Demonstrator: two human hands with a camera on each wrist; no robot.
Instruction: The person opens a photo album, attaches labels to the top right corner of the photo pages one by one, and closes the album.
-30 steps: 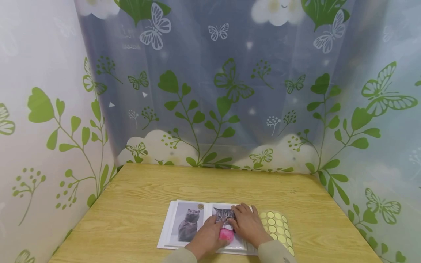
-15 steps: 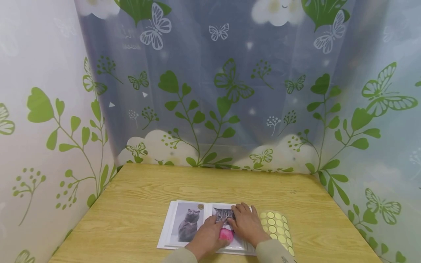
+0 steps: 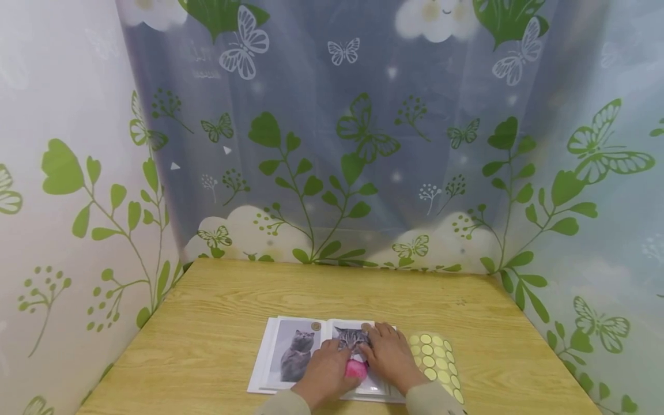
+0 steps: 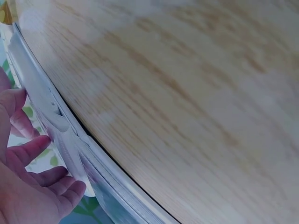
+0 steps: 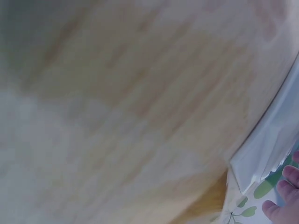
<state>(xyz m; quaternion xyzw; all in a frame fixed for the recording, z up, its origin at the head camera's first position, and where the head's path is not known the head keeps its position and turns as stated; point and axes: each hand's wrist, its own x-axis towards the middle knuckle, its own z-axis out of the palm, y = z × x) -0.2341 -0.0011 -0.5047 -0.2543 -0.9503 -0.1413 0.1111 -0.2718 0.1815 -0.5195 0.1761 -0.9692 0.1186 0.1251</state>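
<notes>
A white photo album (image 3: 263, 353) lies spread out on the table. Its left page carries a grey cat photo (image 3: 297, 354) with a round gold sticker (image 3: 316, 326) at the top right corner. On the right page is a tabby cat photo (image 3: 354, 336) with a pink patch; another round sticker (image 3: 366, 327) shows near its top. My left hand (image 3: 324, 372) rests across that page's lower left, fingers extended. Over the page's right side lies my right hand (image 3: 392, 353), fingers stretched forward. In the left wrist view, the left hand's fingers (image 4: 53, 177) are loosely spread beside the album's edge.
Right of the album lies a sheet of round gold stickers (image 3: 433, 360), partly beside my right wrist. The wood-grain table (image 3: 218, 300) ends at a patterned curtain (image 3: 321, 173) behind and on both sides.
My right hand has shifted slightly right, showing more of the round sticker at the top of the right page. The left hand has moved very little; the album lies as before.
</notes>
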